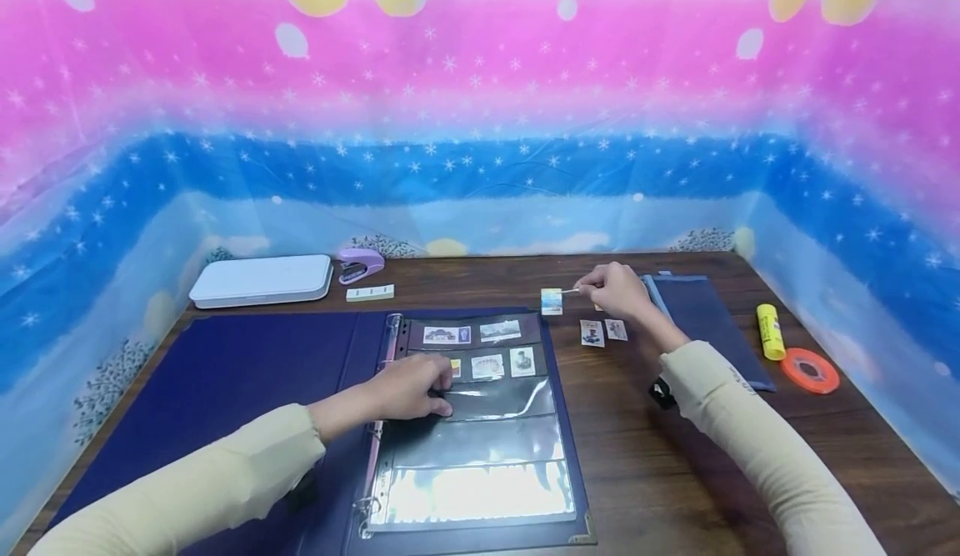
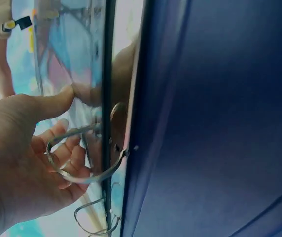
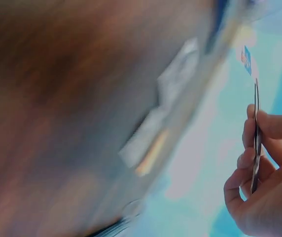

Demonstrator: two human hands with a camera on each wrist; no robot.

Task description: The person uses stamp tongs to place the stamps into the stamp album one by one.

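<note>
My right hand (image 1: 617, 289) pinches slim metal tweezers (image 3: 256, 138) near the back of the table. A small blue-and-yellow stamp (image 1: 551, 301) is at their tips; in the right wrist view the stamp (image 3: 247, 60) is up off the table. My left hand (image 1: 411, 385) rests on the clear-pocketed stamp album page (image 1: 480, 439), thumb and fingertips apart at the third pocket row. In the left wrist view the thumb (image 2: 64, 101) touches the plastic beside a metal ring (image 2: 84, 177). Several stamps (image 1: 487, 366) fill the upper two rows. The open binder's navy cover (image 1: 262, 389) lies leftward.
Loose stamps (image 1: 592, 333) lie below my right hand. Rightward are a dark pouch (image 1: 708, 314), a yellow glue stick (image 1: 770, 333) and an orange tape roll (image 1: 810, 371). A white case (image 1: 261, 280), purple stapler (image 1: 361, 266) and small white block (image 1: 370, 293) stand behind the binder.
</note>
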